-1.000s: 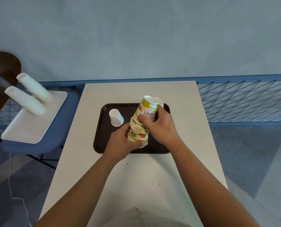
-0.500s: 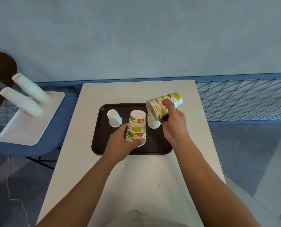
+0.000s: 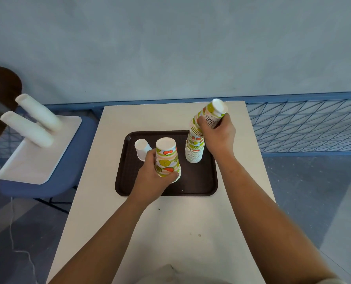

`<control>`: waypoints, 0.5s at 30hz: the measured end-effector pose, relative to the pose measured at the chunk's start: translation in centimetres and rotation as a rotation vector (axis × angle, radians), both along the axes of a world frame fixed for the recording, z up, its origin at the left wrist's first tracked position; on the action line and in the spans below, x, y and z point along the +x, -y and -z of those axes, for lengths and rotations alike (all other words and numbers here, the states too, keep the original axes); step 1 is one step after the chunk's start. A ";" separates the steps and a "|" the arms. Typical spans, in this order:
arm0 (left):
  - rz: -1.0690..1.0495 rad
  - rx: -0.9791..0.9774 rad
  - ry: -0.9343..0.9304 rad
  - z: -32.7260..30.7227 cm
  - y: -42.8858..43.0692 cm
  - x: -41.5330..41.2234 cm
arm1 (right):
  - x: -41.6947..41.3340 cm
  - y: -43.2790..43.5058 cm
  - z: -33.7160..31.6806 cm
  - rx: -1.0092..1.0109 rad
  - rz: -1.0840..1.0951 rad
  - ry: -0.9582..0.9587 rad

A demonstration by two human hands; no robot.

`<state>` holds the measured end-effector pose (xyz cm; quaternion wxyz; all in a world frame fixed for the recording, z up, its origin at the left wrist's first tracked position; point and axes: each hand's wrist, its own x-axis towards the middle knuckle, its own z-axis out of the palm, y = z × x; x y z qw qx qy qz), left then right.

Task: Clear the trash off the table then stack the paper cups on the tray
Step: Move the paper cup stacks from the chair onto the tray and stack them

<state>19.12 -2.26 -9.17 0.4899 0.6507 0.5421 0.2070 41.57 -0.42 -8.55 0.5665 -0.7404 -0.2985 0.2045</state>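
The paper cups (image 3: 197, 140) are gathering into one tall column at the tray's (image 3: 191, 187) far right corner: half a second ago the right hand (image 3: 217, 136) held a printed cup tilted in the air, and now it is wrapped round that cup, capping the leaning stack. So one more is on. The left hand (image 3: 152, 177) is closed round another upturned fruit-print cup (image 3: 166, 158) at the tray's middle; a small white cup (image 3: 142, 149) waits near the far left corner. The lettering is partly covered, perhaps "SUMMER".

A dark brown tray (image 3: 193, 187) is seen on a white table (image 3: 170, 232); fruit-printed cups (image 3: 166, 158) and one plain white cup (image 3: 141, 149) are shown.
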 end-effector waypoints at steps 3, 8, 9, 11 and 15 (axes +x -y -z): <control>-0.015 -0.009 0.037 -0.1 -0.3 0.0 | 0.0 -1.1 1.8 -0.054 -0.059 0.116; -0.065 0.021 0.101 0.0 -0.7 -0.2 | -0.3 -1.8 4.6 -0.173 -0.147 0.212; -0.074 0.031 0.107 0.0 -0.8 -0.2 | -0.4 -1.8 5.2 -0.202 -0.166 0.217; -0.075 0.042 0.118 0.0 -1.0 -0.1 | -0.6 -1.6 6.4 -0.280 -0.200 0.230; -0.064 0.055 0.141 -0.2 -1.2 0.2 | -0.4 -1.1 8.1 -0.392 -0.226 0.276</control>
